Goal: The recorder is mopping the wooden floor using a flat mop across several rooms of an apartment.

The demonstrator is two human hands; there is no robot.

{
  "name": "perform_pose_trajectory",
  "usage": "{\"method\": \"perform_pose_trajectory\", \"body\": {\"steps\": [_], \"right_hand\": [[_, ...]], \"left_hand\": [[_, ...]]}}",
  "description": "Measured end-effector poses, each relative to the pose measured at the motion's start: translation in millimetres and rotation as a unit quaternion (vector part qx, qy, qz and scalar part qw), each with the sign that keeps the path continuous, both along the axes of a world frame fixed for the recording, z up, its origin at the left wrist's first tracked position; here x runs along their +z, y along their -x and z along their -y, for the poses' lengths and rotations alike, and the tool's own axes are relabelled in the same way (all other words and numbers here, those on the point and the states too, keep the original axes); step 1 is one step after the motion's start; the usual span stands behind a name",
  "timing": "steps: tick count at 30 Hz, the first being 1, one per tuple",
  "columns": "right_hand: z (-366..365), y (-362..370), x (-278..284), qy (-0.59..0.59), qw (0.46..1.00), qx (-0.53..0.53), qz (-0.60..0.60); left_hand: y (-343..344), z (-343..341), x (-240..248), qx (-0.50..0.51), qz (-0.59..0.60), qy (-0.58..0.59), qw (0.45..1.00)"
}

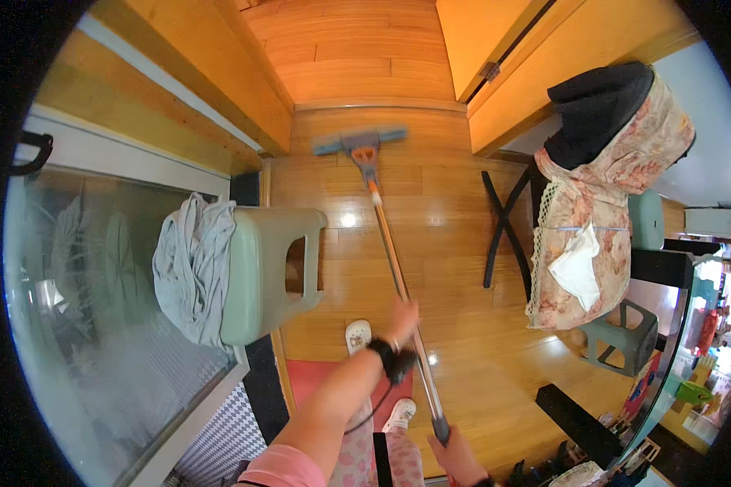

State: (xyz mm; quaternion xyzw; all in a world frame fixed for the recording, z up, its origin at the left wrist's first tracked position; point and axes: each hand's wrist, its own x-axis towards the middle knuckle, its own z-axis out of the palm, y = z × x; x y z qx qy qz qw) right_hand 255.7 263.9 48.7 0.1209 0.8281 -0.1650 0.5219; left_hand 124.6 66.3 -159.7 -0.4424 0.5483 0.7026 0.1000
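A mop with a wide grey-blue head (359,141) and an orange and silver pole (391,256) slants across the wooden floor. Its head lies flat on the boards near the far doorway, slightly blurred. Partway down the pole, my left hand (401,319) is wrapped round it; a black band is on that wrist. Lower down, my right hand (456,457) grips the dark grey end of the handle. Both arms come in from the lower edge, and my feet in white clogs (358,335) stand below the pole.
A pale green stool (256,276) with a grey cloth (191,268) stands left, beside a glass door (97,276). On the right are a flower-patterned padded chair (577,199) with crossed black legs (505,227) and a dark green stool (623,338). Wooden door frames flank a threshold (378,105).
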Motion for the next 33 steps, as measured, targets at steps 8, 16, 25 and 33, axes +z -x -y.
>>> {"method": "perform_pose_trajectory", "body": {"steps": [8, 16, 25, 33], "right_hand": [[40, -15, -7, 0.233, 0.959, -0.158, 0.019], [-43, 8, 145, 0.088, 0.994, -0.069, 0.001], [20, 159, 106, 0.058, 0.994, 0.087, 0.036], [-18, 228, 148, -0.007, 0.969, 0.241, 0.056]], "left_hand": [[19, 91, -25, -0.053, 0.063, 0.116, 0.990], [-91, -42, 48, -0.005, 0.074, 0.115, 0.991], [15, 53, -24, 0.116, 0.069, -0.046, 0.990], [14, 0, 10, 0.075, 0.135, 0.018, 0.988]]}}
